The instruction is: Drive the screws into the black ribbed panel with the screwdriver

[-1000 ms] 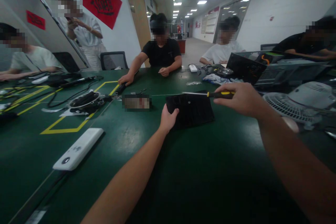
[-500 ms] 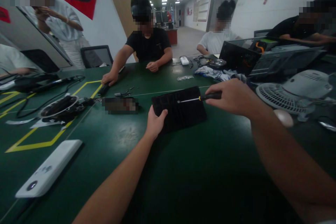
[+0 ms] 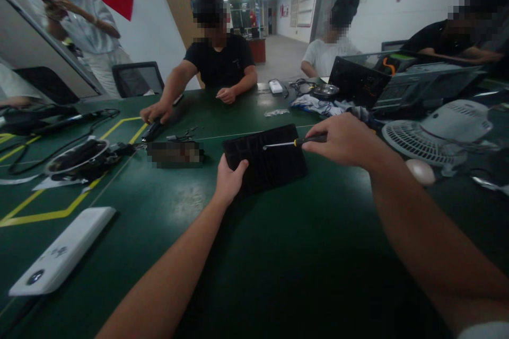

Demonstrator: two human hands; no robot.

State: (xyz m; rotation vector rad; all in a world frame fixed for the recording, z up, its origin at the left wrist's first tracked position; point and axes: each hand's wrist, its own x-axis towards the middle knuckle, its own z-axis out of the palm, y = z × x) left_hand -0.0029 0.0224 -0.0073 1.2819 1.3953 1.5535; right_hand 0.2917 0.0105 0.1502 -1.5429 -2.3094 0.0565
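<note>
My left hand (image 3: 231,177) grips the near left edge of a flat black rectangular panel (image 3: 274,164), thumb on top and the other fingers hidden beneath. The panel has ridges and recesses, but its exact kind is hard to make out. In my right hand (image 3: 342,140) is a screwdriver (image 3: 314,139) with a black and yellow handle, held nearly level above the panel. A small round silvery piece, perhaps a screw, shows at the tip of its shaft. Whether the tip touches the panel I cannot tell.
On the green table (image 3: 302,254) lie a white power bank (image 3: 63,251) at left, a pixelated item (image 3: 175,154) and a cable bundle (image 3: 79,159). To the right stand a white fan (image 3: 433,135) and an opened computer case (image 3: 421,85). A co-worker (image 3: 222,58) sits opposite.
The whole view has shifted slightly, so most things appear a little further left and up. Both my hands keep their hold on the panel and the screwdriver.
</note>
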